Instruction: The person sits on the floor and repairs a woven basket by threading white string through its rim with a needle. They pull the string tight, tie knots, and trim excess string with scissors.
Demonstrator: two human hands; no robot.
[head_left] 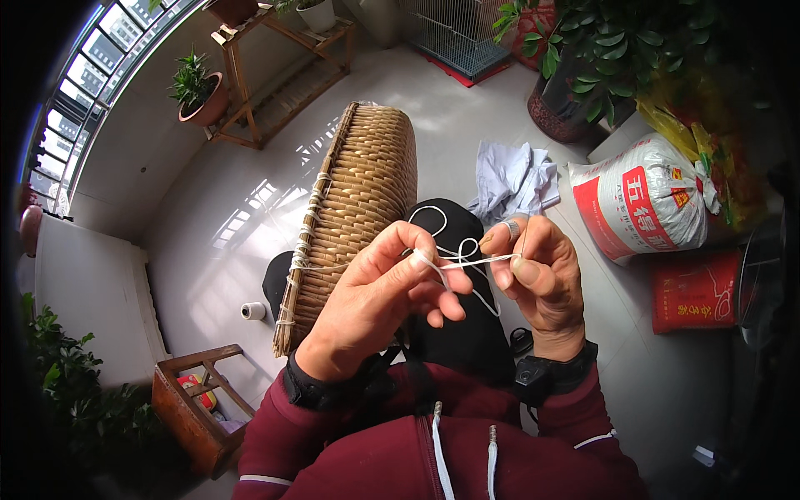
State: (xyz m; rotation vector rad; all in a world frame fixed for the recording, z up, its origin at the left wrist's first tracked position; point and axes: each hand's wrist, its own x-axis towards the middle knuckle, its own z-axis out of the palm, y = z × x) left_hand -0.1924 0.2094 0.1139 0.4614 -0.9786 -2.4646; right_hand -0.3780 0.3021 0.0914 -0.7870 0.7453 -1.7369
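A white string [473, 262] is stretched between my two hands above my dark-trousered lap, with loose loops hanging around it. My left hand [358, 296] pinches one part of it between thumb and fingertips. Opposite, my right hand [546, 287] pinches the string's other part between thumb and index finger, and a ring-like metal band sits on one finger. A very thin, needle-like sliver shows at those right fingertips, too fine to make out surely. Against my left side leans a woven straw basket [367, 183], tilted, with white string bound along its rim.
A white thread spool [252, 311] lies on the floor left of the basket. Crumpled pale cloth [515, 179] lies beyond my right hand. At right stand a white-and-red sack [637, 200] and a red bag [693, 292]. A wooden stool [196, 408] is at lower left; potted plants stand farther off.
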